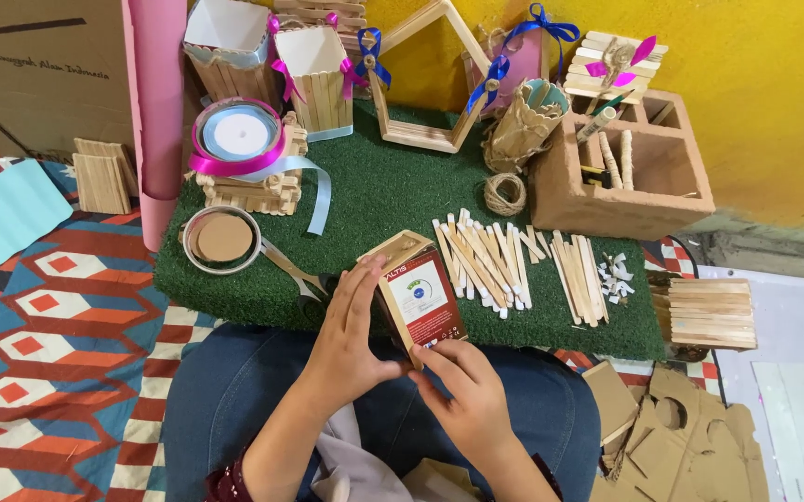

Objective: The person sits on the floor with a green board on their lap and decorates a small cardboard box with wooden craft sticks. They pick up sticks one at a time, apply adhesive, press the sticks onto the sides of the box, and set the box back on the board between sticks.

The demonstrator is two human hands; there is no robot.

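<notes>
Both hands gripped a small red-and-white carton just in front of the green turf mat: left hand flat along its side, right hand pinching its lower corner. Craft sticks lay on the mat.

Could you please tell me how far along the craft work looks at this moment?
Done: ribbon-trimmed stick boxes and a stick house frame stand at the back. In hand: left hand and right hand hold a small red carton. Left: loose craft sticks lie unassembled on the green mat.

Single head camera, looking steeply down, close over lap and green mat
</notes>
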